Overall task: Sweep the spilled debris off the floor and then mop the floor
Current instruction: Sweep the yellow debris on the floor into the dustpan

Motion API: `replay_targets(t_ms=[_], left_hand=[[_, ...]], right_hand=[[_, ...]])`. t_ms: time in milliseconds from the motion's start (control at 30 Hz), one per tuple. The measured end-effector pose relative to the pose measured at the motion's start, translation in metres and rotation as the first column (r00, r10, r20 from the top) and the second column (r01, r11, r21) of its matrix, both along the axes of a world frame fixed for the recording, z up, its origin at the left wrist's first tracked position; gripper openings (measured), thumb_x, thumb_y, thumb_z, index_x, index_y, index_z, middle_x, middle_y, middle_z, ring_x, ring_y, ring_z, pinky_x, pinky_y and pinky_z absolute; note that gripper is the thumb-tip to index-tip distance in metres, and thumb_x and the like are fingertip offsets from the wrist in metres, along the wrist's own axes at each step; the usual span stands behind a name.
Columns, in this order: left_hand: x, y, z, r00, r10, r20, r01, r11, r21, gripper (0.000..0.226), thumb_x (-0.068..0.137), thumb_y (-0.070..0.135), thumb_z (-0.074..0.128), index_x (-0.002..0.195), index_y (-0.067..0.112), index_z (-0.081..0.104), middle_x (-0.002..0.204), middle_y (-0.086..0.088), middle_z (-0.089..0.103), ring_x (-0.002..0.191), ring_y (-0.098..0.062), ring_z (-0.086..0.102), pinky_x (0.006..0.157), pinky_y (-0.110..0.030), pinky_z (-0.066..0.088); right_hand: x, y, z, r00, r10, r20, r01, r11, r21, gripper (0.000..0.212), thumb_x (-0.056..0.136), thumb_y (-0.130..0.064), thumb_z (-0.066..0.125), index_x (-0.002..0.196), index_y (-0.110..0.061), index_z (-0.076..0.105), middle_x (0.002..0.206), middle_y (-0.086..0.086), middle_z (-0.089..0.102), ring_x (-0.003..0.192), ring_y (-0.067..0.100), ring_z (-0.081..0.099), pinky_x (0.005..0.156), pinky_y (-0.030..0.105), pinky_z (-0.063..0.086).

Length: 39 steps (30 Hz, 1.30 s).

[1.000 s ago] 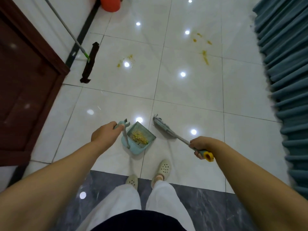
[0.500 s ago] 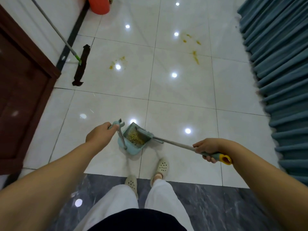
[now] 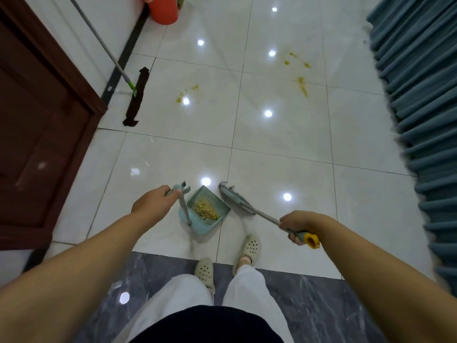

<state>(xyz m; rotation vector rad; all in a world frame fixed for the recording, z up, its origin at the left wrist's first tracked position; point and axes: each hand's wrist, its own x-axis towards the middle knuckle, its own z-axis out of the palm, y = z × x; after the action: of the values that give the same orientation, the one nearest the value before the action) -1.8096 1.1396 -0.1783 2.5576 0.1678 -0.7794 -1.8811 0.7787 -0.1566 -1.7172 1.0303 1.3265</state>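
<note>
Part of the sweeping is judged done. A heap of yellowish debris (image 3: 205, 210) is seen lying inside the dustpan (image 3: 204, 211), which is stood on the floor (image 3: 284, 149) just ahead of the feet. The dustpan's upright handle is gripped near its top by the left hand (image 3: 153, 203), the fingers curled round it. The broom (image 3: 236, 200) is held by the right hand (image 3: 298, 224), which is wrapped round the shaft just above its yellow end cap; the broom head is set down on the tile just beside the dustpan's right edge, apparently not touching it, though the head is blurred and this cannot be settled.

Sweeping is not finished. Two patches are left well ahead on the tiles: a small scatter (image 3: 184, 95) near the middle-left, and a longer smear with a few specks (image 3: 300, 78) farther right, near the curtain (image 3: 420, 95). Whether these are loose crumbs or a wet stain cannot be told from this height; the smear may need the mop rather than the broom.

Mopping is not yet begun. The mop (image 3: 135, 97) is leaned against the left wall by the door, its dark head resting on the floor beside the nearer scatter, untouched by either hand.
</note>
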Motion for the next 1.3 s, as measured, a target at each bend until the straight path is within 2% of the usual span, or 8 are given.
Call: replay_targets(t_ms=[100, 200, 367, 533, 733, 867, 1067, 1300], left_hand=[[-0.006, 0.009, -0.002, 1.000, 0.007, -0.028, -0.008, 1.000, -0.024, 0.046, 0.091, 0.065, 0.029, 0.081, 0.025, 0.050, 0.081, -0.003, 0.062, 0.074, -0.022, 0.061, 0.075, -0.043, 0.055], [-0.011, 0.017, -0.002, 0.999, 0.026, -0.025, -0.027, 0.998, -0.049, 0.044, 0.091, 0.064, 0.030, 0.081, 0.025, 0.050, 0.080, -0.003, 0.062, 0.072, -0.022, 0.061, 0.072, -0.041, 0.054], [-0.015, 0.020, 0.000, 0.995, 0.085, -0.057, -0.092, 0.987, -0.130, 0.045, 0.092, 0.059, 0.037, 0.083, 0.018, 0.053, 0.078, -0.005, 0.063, 0.066, -0.021, 0.060, 0.070, -0.038, 0.053], [-0.031, 0.033, 0.000, 0.994, 0.096, 0.061, -0.092, 0.994, -0.063, 0.052, 0.090, 0.063, 0.034, 0.074, 0.017, 0.052, 0.075, -0.008, 0.064, 0.066, -0.026, 0.060, 0.059, -0.033, 0.044], [-0.041, 0.051, -0.003, 0.994, 0.088, 0.065, -0.088, 0.996, -0.002, 0.057, 0.087, 0.069, 0.029, 0.077, 0.018, 0.053, 0.074, -0.005, 0.063, 0.071, -0.027, 0.064, 0.059, -0.031, 0.045], [-0.045, 0.057, -0.003, 0.994, 0.095, 0.044, -0.095, 0.995, -0.015, 0.057, 0.086, 0.071, 0.029, 0.077, 0.020, 0.052, 0.073, -0.004, 0.063, 0.066, -0.024, 0.062, 0.059, -0.032, 0.046], [-0.052, 0.065, -0.006, 0.993, 0.116, -0.036, -0.120, 0.987, -0.108, 0.051, 0.088, 0.068, 0.033, 0.080, 0.022, 0.052, 0.075, -0.002, 0.064, 0.064, -0.019, 0.061, 0.065, -0.033, 0.051], [-0.051, 0.068, -0.002, 0.983, 0.119, -0.137, -0.141, 0.977, -0.162, 0.043, 0.090, 0.062, 0.035, 0.084, 0.024, 0.054, 0.079, -0.004, 0.065, 0.069, -0.020, 0.062, 0.058, -0.027, 0.049]], right_hand=[[-0.010, 0.003, 0.008, 0.999, 0.037, -0.009, -0.037, 0.998, 0.044, 0.037, 0.097, -0.015, 0.046, 0.133, -0.008, 0.046, 0.069, 0.008, 0.044, 0.045, 0.010, 0.040, 0.039, 0.015, 0.038], [-0.015, 0.000, 0.017, 0.999, 0.049, -0.024, -0.047, 0.996, 0.073, 0.043, 0.095, -0.014, 0.048, 0.137, -0.012, 0.045, 0.068, 0.006, 0.044, 0.045, 0.008, 0.040, 0.040, 0.017, 0.037], [-0.023, -0.003, 0.030, 0.996, 0.092, 0.012, -0.093, 0.994, 0.061, 0.038, 0.095, -0.014, 0.048, 0.133, -0.014, 0.049, 0.069, 0.006, 0.045, 0.044, 0.008, 0.041, 0.044, 0.018, 0.038], [-0.019, -0.004, 0.036, 0.998, 0.043, 0.041, -0.044, 0.999, 0.028, 0.021, 0.096, -0.014, 0.048, 0.117, -0.018, 0.050, 0.069, 0.007, 0.046, 0.045, 0.009, 0.041, 0.040, 0.017, 0.039], [-0.011, 0.014, 0.017, 0.996, -0.060, 0.073, 0.062, 0.998, -0.032, 0.023, 0.094, -0.016, 0.052, 0.115, -0.005, 0.051, 0.067, 0.009, 0.047, 0.041, 0.011, 0.042, 0.038, 0.016, 0.041], [-0.013, 0.036, 0.002, 0.997, -0.054, 0.054, 0.055, 0.998, -0.025, 0.023, 0.093, -0.017, 0.055, 0.110, -0.001, 0.052, 0.067, 0.010, 0.048, 0.046, 0.013, 0.043, 0.041, 0.017, 0.043], [-0.032, 0.063, -0.001, 0.999, 0.032, -0.031, -0.031, 0.999, 0.039, 0.032, 0.094, -0.018, 0.053, 0.123, -0.005, 0.053, 0.066, 0.008, 0.047, 0.045, 0.011, 0.042, 0.039, 0.016, 0.041], [-0.042, 0.056, 0.029, 0.998, 0.061, -0.016, -0.060, 0.996, 0.065, 0.039, 0.095, -0.017, 0.051, 0.133, -0.012, 0.049, 0.066, 0.006, 0.048, 0.047, 0.007, 0.041, 0.041, 0.015, 0.040]])
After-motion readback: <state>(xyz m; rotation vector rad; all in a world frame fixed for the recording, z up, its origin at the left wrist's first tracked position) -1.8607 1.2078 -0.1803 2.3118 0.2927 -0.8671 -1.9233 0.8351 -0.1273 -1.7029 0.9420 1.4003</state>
